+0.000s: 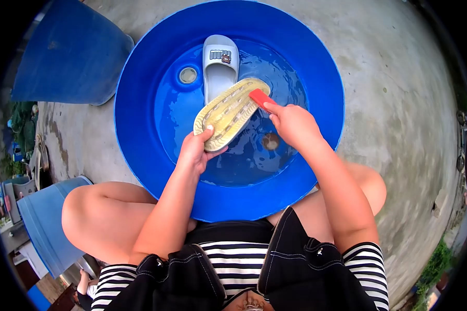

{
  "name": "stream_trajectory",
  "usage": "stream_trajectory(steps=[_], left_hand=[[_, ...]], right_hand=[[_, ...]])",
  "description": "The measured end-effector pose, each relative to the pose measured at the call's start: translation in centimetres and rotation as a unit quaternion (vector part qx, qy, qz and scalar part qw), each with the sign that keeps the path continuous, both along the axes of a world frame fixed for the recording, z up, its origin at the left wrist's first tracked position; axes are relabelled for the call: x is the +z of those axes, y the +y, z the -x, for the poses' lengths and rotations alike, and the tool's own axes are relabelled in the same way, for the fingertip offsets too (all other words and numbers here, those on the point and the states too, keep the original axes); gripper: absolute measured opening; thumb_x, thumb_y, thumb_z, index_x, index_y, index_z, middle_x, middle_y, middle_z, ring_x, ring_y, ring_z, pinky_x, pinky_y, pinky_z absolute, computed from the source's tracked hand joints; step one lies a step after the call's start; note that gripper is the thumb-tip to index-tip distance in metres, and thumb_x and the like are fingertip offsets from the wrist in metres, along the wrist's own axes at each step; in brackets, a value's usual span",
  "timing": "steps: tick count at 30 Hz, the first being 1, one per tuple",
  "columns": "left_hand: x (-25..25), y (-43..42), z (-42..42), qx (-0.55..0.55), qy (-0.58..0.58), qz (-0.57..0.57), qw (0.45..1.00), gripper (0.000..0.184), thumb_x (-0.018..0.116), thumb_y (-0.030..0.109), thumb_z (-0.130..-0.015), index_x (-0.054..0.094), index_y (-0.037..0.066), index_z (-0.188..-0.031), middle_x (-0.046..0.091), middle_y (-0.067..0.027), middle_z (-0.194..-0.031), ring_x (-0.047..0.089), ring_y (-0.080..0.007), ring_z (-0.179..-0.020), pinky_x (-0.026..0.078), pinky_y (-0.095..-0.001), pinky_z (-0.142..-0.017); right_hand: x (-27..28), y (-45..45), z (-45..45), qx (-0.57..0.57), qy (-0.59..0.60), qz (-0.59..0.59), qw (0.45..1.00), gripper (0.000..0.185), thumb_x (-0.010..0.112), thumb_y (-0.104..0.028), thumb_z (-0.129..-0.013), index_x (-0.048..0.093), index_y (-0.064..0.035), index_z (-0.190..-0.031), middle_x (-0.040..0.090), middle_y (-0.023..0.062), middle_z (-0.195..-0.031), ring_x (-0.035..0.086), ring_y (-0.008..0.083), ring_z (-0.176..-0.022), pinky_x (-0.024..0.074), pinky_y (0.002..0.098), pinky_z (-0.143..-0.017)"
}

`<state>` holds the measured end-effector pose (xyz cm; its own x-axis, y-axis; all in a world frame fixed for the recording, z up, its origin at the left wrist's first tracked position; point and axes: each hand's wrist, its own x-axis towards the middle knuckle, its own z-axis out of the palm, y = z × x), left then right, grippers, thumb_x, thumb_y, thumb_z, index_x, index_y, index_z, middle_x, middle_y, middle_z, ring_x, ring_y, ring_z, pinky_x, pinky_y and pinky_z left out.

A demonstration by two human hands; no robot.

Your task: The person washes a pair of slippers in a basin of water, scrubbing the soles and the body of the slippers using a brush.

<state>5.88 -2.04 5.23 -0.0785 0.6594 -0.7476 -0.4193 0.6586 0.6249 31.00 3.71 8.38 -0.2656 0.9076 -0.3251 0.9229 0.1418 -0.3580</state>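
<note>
My left hand grips a slide sandal by its heel end, thumb on the sole. The sandal is tilted with its yellowish, grooved sole facing up, above the water in a blue tub. In my right hand is a red brush, pressed against the sole near the toe end; its bristles are hidden. A second slide sandal, pale grey with a picture on its strap, sits upright in the tub behind the first, partly covered by it.
Shallow water covers the tub floor, with a round fitting at its left. A large blue barrel stands at the upper left, a lighter blue bucket at the lower left. Concrete ground surrounds the tub.
</note>
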Motion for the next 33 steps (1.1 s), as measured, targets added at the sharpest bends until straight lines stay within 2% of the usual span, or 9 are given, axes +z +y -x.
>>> stream_trajectory(steps=[5,9,12,20,24,28,30,32,33], left_hand=[[-0.5,0.0,1.0,0.010,-0.003,-0.013,1.000,0.045,0.056,0.022,-0.106,0.047,-0.006,-0.140,0.065,-0.0216,-0.127,0.071,-0.0296,-0.108,0.065,-0.0469,-0.086],[2.4,1.1,0.7,-0.042,0.066,-0.022,0.997,0.044,0.054,0.027,-0.107,0.053,-0.004,-0.137,0.068,-0.0227,-0.121,0.075,-0.0295,-0.095,0.067,-0.0361,-0.073],[4.1,1.5,1.5,-0.071,-0.001,-0.026,0.997,0.046,0.051,0.030,-0.108,0.052,-0.005,-0.137,0.069,-0.0250,-0.116,0.076,-0.0281,-0.084,0.066,-0.0317,-0.064],[4.6,1.1,1.4,-0.095,0.054,-0.057,0.992,0.070,0.048,0.057,-0.106,0.049,-0.003,-0.140,0.064,-0.0225,-0.120,0.069,-0.0175,-0.071,0.061,-0.0293,-0.065],[4.3,0.0,-1.6,-0.138,0.282,-0.249,0.916,0.067,0.079,0.029,-0.094,0.044,-0.005,-0.140,0.056,-0.0173,-0.125,0.068,-0.0158,-0.083,0.060,-0.0300,-0.076],[3.8,-0.9,-2.3,-0.168,0.545,-0.288,0.769,0.046,0.086,0.027,-0.085,0.063,0.001,-0.116,0.053,-0.0134,-0.117,0.057,-0.0179,-0.091,0.053,-0.0342,-0.081],[3.8,-0.3,-1.3,-0.131,0.673,-0.382,0.619,0.041,0.088,0.031,-0.082,0.068,0.001,-0.103,0.053,-0.0131,-0.115,0.054,-0.0212,-0.093,0.050,-0.0364,-0.082],[4.1,0.2,-0.6,-0.122,0.677,-0.373,0.622,0.041,0.087,0.035,-0.082,0.071,0.002,-0.099,0.057,-0.0141,-0.110,0.057,-0.0238,-0.091,0.050,-0.0381,-0.081],[4.1,0.4,-0.4,-0.117,0.614,-0.303,0.720,0.040,0.085,0.035,-0.084,0.070,0.002,-0.100,0.059,-0.0164,-0.105,0.055,-0.0289,-0.095,0.047,-0.0416,-0.088]], right_hand=[[0.9,-3.4,2.6,0.111,0.177,0.029,0.978,0.036,0.062,-0.030,-0.100,0.066,-0.0324,-0.136,0.069,0.0159,-0.095,0.070,0.0343,-0.093,0.0556,0.0487,-0.083],[-0.2,-0.3,0.8,0.014,0.052,-0.116,0.992,0.050,0.071,-0.026,-0.094,0.057,-0.0250,-0.142,0.064,0.0149,-0.093,0.070,0.0351,-0.084,0.0577,0.0475,-0.074],[0.5,0.6,0.0,0.047,0.248,-0.166,0.953,0.062,0.077,-0.020,-0.088,0.054,-0.0222,-0.146,0.069,0.0119,-0.117,0.070,0.0346,-0.103,0.0584,0.0440,-0.086],[-1.7,0.4,2.4,0.034,0.282,-0.047,0.958,0.072,0.080,-0.025,-0.086,0.050,-0.0263,-0.152,0.068,0.0123,-0.114,0.068,0.0341,-0.102,0.0552,0.0430,-0.087],[-2.0,0.0,3.7,-0.034,0.339,-0.069,0.938,0.066,0.081,-0.027,-0.086,0.057,-0.0219,-0.147,0.068,0.0151,-0.111,0.068,0.0350,-0.101,0.0544,0.0422,-0.088],[-1.9,0.0,4.0,-0.028,0.410,-0.074,0.908,0.056,0.078,-0.027,-0.090,0.062,-0.0172,-0.142,0.068,0.0160,-0.109,0.068,0.0355,-0.099,0.0538,0.0434,-0.088],[-2.2,0.7,3.6,-0.064,0.356,-0.067,0.930,0.053,0.075,-0.027,-0.092,0.061,-0.0165,-0.143,0.068,0.0160,-0.109,0.068,0.0359,-0.101,0.0536,0.0443,-0.088],[-2.1,1.5,2.4,-0.119,0.211,-0.072,0.968,0.046,0.065,-0.027,-0.099,0.059,-0.0151,-0.144,0.068,0.0173,-0.110,0.067,0.0381,-0.106,0.0534,0.0465,-0.090],[-3.0,1.9,1.5,-0.131,0.125,-0.082,0.980,0.046,0.064,-0.026,-0.100,0.059,-0.0152,-0.144,0.067,0.0182,-0.110,0.067,0.0385,-0.106,0.0533,0.0468,-0.090]])
